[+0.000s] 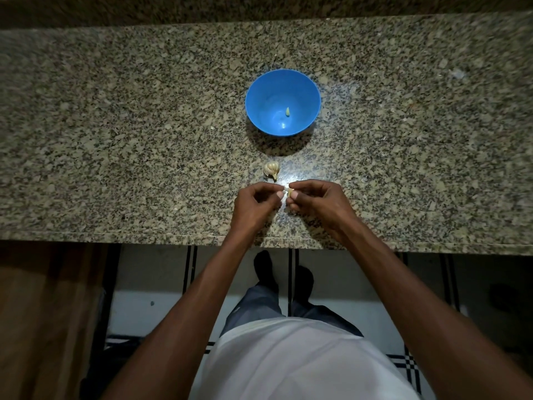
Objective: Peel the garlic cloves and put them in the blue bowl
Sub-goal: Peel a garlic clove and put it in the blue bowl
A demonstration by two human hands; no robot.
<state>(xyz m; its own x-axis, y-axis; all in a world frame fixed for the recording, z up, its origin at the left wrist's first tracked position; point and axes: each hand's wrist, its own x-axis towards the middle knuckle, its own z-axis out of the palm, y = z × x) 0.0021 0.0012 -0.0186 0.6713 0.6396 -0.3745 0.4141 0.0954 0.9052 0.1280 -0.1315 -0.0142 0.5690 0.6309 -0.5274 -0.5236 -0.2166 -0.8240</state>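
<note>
Your left hand and right hand both pinch one garlic clove over the granite counter; the garlic bulb lies at 11 o'clock from them; the blue bowl, at 12, holds one peeled clove.

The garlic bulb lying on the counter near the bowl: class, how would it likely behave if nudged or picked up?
The garlic bulb looks rounded and lies on its side, so a nudge would probably roll it. Its papery skin suggests lightness and may flake. The polished granite counter offers little grip, so it could slide.
</note>
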